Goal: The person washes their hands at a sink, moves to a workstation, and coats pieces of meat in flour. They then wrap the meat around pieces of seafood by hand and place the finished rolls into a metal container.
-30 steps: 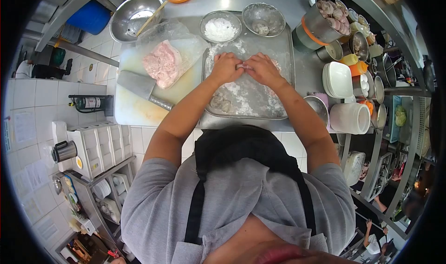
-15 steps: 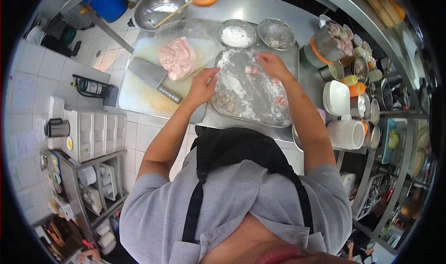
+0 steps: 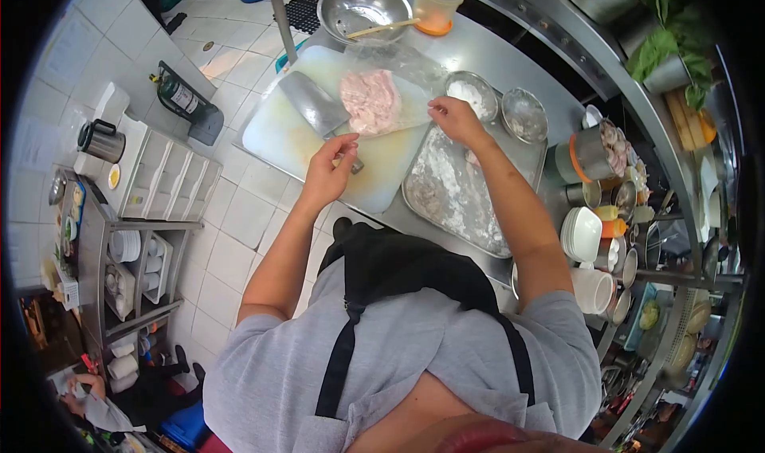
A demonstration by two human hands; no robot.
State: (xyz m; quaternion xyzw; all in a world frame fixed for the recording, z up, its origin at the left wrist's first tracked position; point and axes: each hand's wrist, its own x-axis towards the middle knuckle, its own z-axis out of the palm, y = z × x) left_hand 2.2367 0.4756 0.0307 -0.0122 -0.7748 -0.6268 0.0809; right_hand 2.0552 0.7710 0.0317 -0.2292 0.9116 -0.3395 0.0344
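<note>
My left hand (image 3: pixel 327 170) is open over the handle of a wide-bladed cleaver (image 3: pixel 313 106), partly hiding it, with thumb and fingers apart. The cleaver lies on a white cutting board (image 3: pixel 275 130). Beside its blade is a pale pink piece of raw meat (image 3: pixel 370 102) on a clear plastic bag (image 3: pixel 406 66). My right hand (image 3: pixel 456 121) is open with loosely bent fingers, its fingertips near the bag's right side and above the upper left edge of a flour-dusted metal tray (image 3: pixel 446 186). A piece of meat (image 3: pixel 472 158) in the tray is partly hidden by my right forearm.
Behind the tray stand a bowl of white powder (image 3: pixel 472 94) and a dusted metal bowl (image 3: pixel 524 116). A large steel bowl (image 3: pixel 365 11) holds a wooden stick near an orange-based plastic container (image 3: pixel 437 5). White dishes (image 3: pixel 580 234) are stacked at right. A person (image 3: pixel 135 401) is at lower left.
The view has turned toward the board. My left hand has moved from the tray's left edge to the cleaver's handle. My right hand has moved left from over the tray toward the bag.
</note>
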